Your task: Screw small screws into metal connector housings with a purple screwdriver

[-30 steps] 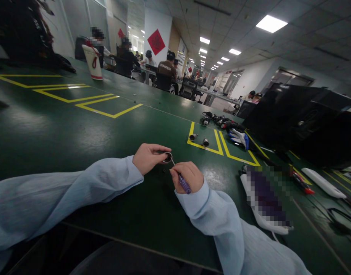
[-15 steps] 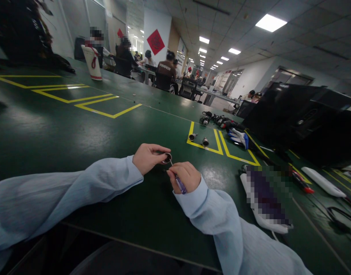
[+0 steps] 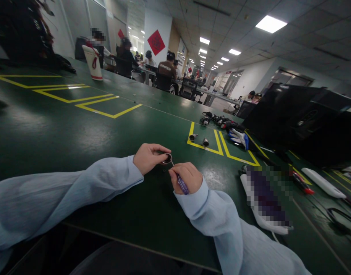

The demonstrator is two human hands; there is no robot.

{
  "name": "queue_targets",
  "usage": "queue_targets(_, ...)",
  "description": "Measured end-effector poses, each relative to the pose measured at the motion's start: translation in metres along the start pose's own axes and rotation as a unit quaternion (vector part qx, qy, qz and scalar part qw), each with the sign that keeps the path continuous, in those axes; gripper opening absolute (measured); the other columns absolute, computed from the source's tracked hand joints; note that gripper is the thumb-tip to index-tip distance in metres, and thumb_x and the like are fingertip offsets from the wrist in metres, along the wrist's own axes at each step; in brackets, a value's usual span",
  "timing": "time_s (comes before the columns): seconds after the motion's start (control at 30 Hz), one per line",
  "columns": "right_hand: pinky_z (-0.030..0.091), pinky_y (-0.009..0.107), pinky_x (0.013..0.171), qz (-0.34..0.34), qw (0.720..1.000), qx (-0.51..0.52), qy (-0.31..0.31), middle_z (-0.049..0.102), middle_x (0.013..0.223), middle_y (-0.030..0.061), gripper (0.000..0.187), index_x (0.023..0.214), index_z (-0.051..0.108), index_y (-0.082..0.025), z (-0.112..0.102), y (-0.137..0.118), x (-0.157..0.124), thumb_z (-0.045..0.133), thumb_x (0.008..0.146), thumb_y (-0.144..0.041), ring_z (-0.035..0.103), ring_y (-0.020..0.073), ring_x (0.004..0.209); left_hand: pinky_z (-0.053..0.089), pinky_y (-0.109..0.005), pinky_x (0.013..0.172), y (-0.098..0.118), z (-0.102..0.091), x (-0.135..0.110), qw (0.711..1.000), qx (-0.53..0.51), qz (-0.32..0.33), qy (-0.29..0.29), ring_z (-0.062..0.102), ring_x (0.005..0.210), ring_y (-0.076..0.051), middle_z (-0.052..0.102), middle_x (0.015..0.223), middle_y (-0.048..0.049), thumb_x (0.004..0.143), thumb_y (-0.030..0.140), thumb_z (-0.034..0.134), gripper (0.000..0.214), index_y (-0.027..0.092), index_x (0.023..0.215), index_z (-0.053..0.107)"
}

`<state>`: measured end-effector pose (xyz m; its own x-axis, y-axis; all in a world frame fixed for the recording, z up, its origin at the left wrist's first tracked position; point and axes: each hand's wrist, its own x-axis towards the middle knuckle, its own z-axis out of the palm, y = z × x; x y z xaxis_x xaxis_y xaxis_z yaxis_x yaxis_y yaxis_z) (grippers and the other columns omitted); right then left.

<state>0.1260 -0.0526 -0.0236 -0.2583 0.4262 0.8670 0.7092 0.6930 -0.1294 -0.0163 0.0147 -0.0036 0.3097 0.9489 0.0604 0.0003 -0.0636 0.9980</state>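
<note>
So the left hand [image 3: 148, 158] is pinching a small round metal part [image 3: 170, 156] between thumb and fingers, with its open end showing, and it's holding it just above the table [image 3: 120, 214]. The right hand [image 3: 189, 177] is wrapping around a purple-handled screwdriver [image 3: 182, 185], and the thin shaft is pointing up into that opening. Can't really tell if the tip is touching anything in there, way too small.

A tiny dark bit [image 3: 164, 170] is sitting on the green tabletop right below the part. A bit farther out, two more metal pieces, one on the left [image 3: 193, 137] and one on the right [image 3: 205, 142], are lying inside a yellow tape outline [image 3: 205, 148]. Behind those, a jumble of dark gear [image 3: 219, 120] is piling up next to a blue-and-white glove [image 3: 238, 138].

Over on the right, a white-edged device [image 3: 257, 214] with a blurred-out face is lying flat, and a red-and-black tool [image 3: 304, 184] is resting past it. Way over left, a pale cup [image 3: 93, 63] is standing near the far edge, and several people are sitting at desks beyond.
</note>
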Motion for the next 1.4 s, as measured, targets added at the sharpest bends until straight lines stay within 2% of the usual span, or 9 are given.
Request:
queue_targets(0.3, 0.049, 0.027, 0.062, 0.002, 1.000, 0.003, -0.013, 0.065, 0.068, 0.0066, 0.009, 0.072, 0.057, -0.017, 0.003, -0.001, 0.000, 0.050, 0.079, -0.016, 0.059, 0.0146, 0.063, 0.055, -0.028, 0.058, 0.000, 0.001, 0.000, 1.000, 0.006, -0.001, 0.016, 0.064, 0.055, -0.016, 0.067, 0.060, -0.0029, 0.055, 0.017, 0.067, 0.020, 0.009, 0.074, 0.065)
queue_targets(0.47, 0.047, 0.025, 0.060, 0.023, 0.999, 0.028, 0.023, 0.064, 0.063, 0.0048, 0.012, 0.068, 0.057, -0.017, -0.002, -0.001, 0.001, 0.051, 0.078, -0.016, 0.057, 0.0129, 0.058, 0.055, -0.029, 0.061, -0.002, -0.002, 0.003, 1.000, 0.019, 0.012, -0.003, 0.064, 0.057, -0.016, 0.068, 0.063, -0.0037, 0.057, 0.020, 0.066, 0.024, 0.009, 0.078, 0.065)
queue_targets(0.53, 0.044, 0.024, 0.055, 0.067, 0.997, 0.041, 0.028, 0.062, 0.056, 0.0031, 0.019, 0.061, 0.056, -0.017, -0.005, -0.002, 0.000, 0.050, 0.079, -0.018, 0.054, 0.0116, 0.052, 0.055, -0.030, 0.064, -0.003, -0.003, 0.005, 0.999, 0.031, 0.018, -0.005, 0.065, 0.059, -0.016, 0.068, 0.065, -0.0040, 0.057, 0.020, 0.066, 0.026, 0.009, 0.080, 0.065)
queue_targets(0.63, 0.041, 0.023, 0.050, 0.177, 0.981, 0.080, 0.009, 0.058, 0.050, 0.0016, 0.028, 0.053, 0.056, -0.017, -0.006, -0.003, -0.002, 0.050, 0.079, -0.024, 0.052, 0.0107, 0.047, 0.055, -0.031, 0.065, -0.004, -0.005, 0.008, 0.998, 0.051, 0.023, 0.007, 0.065, 0.060, -0.017, 0.068, 0.066, -0.0044, 0.057, 0.020, 0.067, 0.027, 0.009, 0.081, 0.065)
queue_targets(0.77, 0.041, 0.023, 0.046, 0.339, 0.928, 0.152, -0.025, 0.058, 0.048, 0.0009, 0.031, 0.054, 0.057, -0.017, -0.002, -0.001, -0.004, 0.051, 0.078, -0.035, 0.052, 0.0109, 0.044, 0.055, -0.030, 0.063, -0.005, -0.007, 0.009, 0.999, 0.047, 0.023, 0.008, 0.064, 0.061, -0.016, 0.068, 0.067, -0.0045, 0.057, 0.019, 0.067, 0.025, 0.009, 0.080, 0.065)
queue_targets(0.87, 0.040, 0.023, 0.043, 0.407, 0.893, 0.185, -0.046, 0.059, 0.047, 0.0012, 0.033, 0.053, 0.058, -0.017, 0.002, 0.001, -0.006, 0.051, 0.076, -0.040, 0.051, 0.0110, 0.042, 0.055, -0.029, 0.062, -0.003, -0.007, 0.009, 0.999, 0.033, 0.019, 0.005, 0.064, 0.064, -0.016, 0.068, 0.070, -0.0046, 0.057, 0.018, 0.066, 0.023, 0.009, 0.078, 0.065)
queue_targets(1.07, 0.038, 0.021, 0.042, 0.421, 0.882, 0.203, -0.063, 0.057, 0.046, 0.0003, 0.034, 0.052, 0.057, -0.017, 0.007, 0.004, -0.008, 0.052, 0.074, -0.043, 0.049, 0.0094, 0.041, 0.054, -0.032, 0.066, -0.001, -0.006, 0.008, 1.000, 0.004, -0.006, 0.018, 0.064, 0.066, -0.017, 0.067, 0.072, -0.0043, 0.055, 0.016, 0.065, 0.025, 0.010, 0.079, 0.065)
queue_targets(1.2, 0.037, 0.021, 0.041, 0.419, 0.884, 0.193, -0.071, 0.056, 0.045, 0.0002, 0.034, 0.053, 0.057, -0.017, 0.008, 0.003, -0.008, 0.051, 0.074, -0.044, 0.048, 0.0092, 0.040, 0.054, -0.033, 0.067, -0.004, -0.005, 0.008, 1.000, -0.012, -0.009, 0.019, 0.064, 0.068, -0.018, 0.067, 0.073, -0.0048, 0.054, 0.016, 0.065, 0.025, 0.011, 0.079, 0.065)
queue_targets(1.4, 0.037, 0.020, 0.043, 0.396, 0.900, 0.165, -0.071, 0.054, 0.042, -0.0014, 0.034, 0.050, 0.054, -0.018, -0.002, -0.001, -0.002, 0.048, 0.076, -0.039, 0.048, 0.0090, 0.040, 0.054, -0.036, 0.072, -0.005, -0.006, 0.008, 0.999, -0.029, -0.016, 0.009, 0.065, 0.071, -0.019, 0.067, 0.077, -0.0056, 0.055, 0.016, 0.066, 0.027, 0.011, 0.082, 0.065)
